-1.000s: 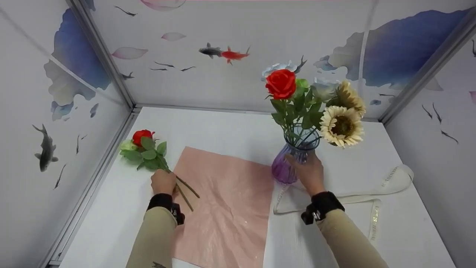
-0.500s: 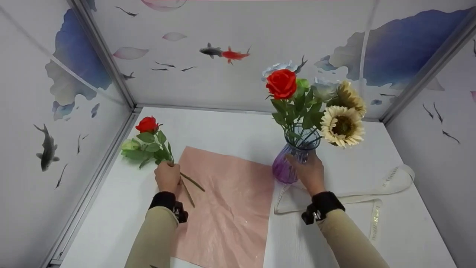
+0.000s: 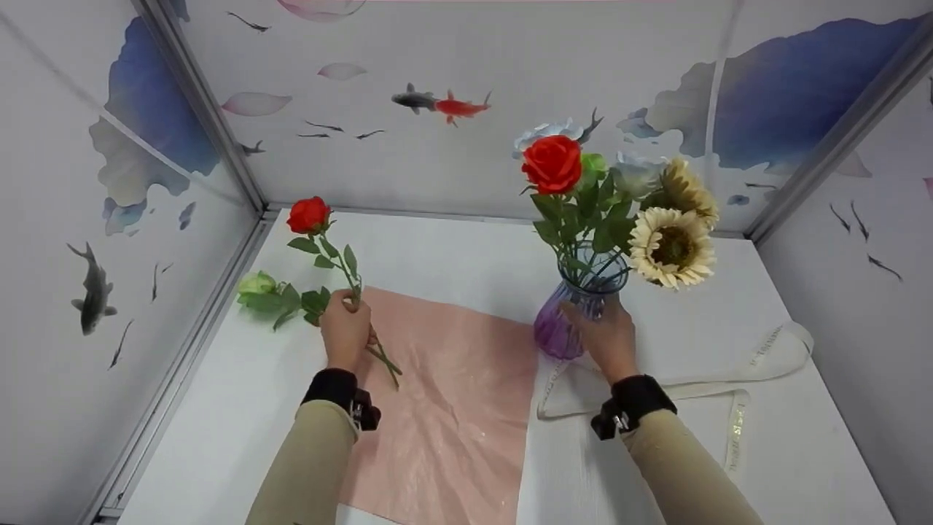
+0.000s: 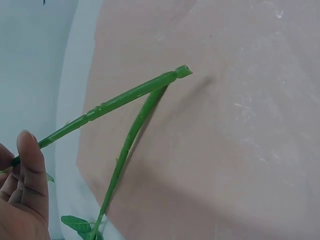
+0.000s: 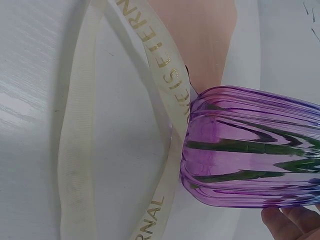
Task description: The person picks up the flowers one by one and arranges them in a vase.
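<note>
In the head view my left hand [image 3: 345, 332] pinches the stem of a red rose [image 3: 309, 214], bloom up and tilted left. A pale green rose [image 3: 256, 284] lies on the table beyond that hand. In the left wrist view the held stem [image 4: 127, 96] crosses over the other rose's stem [image 4: 125, 145], which rests on the pink paper. My right hand [image 3: 611, 339] grips a purple-and-blue glass vase [image 3: 557, 329], thumb against its side. Another red rose [image 3: 552, 165], sunflowers [image 3: 670, 248] and pale blue flowers [image 3: 638, 173] stand in it. Stems show through the glass in the right wrist view.
Creased pink wrapping paper [image 3: 452, 415] covers the middle of the white table [image 3: 415, 248]. A cream ribbon [image 3: 736, 430] with gold lettering loops at the right and passes by the vase's base. Painted wall panels [image 3: 510, 65] enclose the table's back and sides.
My left hand has moved up and slightly right, lifting the red rose away from the pale green rose, which stays lying. The right hand and vase have not moved.
</note>
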A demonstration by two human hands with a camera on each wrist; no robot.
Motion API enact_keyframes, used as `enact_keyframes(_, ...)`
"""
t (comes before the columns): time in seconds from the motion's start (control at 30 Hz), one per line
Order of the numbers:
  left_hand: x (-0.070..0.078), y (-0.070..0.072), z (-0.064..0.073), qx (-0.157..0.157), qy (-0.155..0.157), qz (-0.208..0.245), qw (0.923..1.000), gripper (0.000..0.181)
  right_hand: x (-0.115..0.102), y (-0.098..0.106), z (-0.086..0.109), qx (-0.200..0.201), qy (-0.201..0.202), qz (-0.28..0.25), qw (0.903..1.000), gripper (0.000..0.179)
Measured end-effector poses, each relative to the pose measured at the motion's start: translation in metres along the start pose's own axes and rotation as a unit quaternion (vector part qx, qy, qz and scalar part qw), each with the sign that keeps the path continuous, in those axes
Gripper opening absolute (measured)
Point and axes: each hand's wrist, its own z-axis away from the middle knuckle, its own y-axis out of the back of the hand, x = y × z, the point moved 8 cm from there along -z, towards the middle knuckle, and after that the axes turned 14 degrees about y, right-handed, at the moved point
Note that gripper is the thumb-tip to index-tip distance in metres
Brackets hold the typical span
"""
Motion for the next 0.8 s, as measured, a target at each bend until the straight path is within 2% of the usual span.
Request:
enact_keyframes(0.3, 0.024, -0.015, 0.013, -0.031, -0.039, 0.069, 0.9964, 0.028, 0.002, -0.001, -0.001, 0.003, 0.003, -0.005, 1.0, 0.101)
enact_keyframes(0.53, 0.055, -0.031, 0.031, -0.064, -0.078, 0.101, 0.9898, 0.019, 0.003, -0.001, -0.001, -0.001, 0.003, 0.0, 1.0, 0.101)
enact_keyframes(0.8, 0.09, -0.05, 0.058, -0.122, -0.133, 0.135, 0.9742, 0.02, 0.002, -0.001, -0.001, 0.001, 0.005, 0.007, 1.0, 0.099)
